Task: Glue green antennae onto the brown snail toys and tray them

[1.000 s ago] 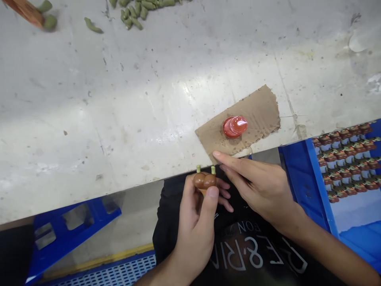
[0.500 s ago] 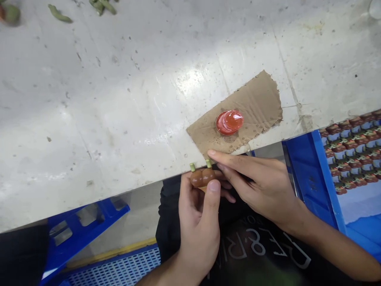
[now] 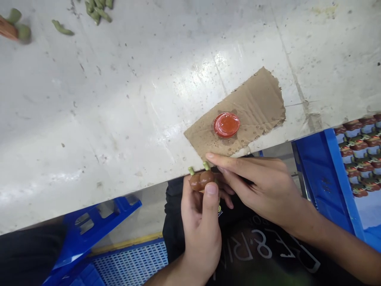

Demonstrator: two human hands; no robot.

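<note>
Near the table edge, my left hand [image 3: 201, 226] grips a small brown rounded toy piece [image 3: 202, 180], its thumb pressed on the near side. Two short green pegs, a left peg [image 3: 191, 171] and a right peg [image 3: 206, 165], stick up from the piece. My right hand [image 3: 262, 180] is beside it with fingers stretched out; the index fingertip lies just beyond the right peg. Whether that finger touches the peg is unclear. A small red oval dish [image 3: 226, 125] with glossy red contents rests on a torn piece of cardboard [image 3: 262, 95] beyond my hands.
Several green pieces [image 3: 98, 10] and a single curved green piece [image 3: 62, 28] lie on the white table [image 3: 119, 119] at the far left. A blurred orange-and-green object [image 3: 12, 29] is at the left edge. Rows of brown-and-green pieces [image 3: 361, 155] stand beside a blue crate [image 3: 324, 171] at right.
The view has shifted slightly, bringing more of the green pieces into sight at the top left. Both hands keep nearly the same pose around the brown piece.
</note>
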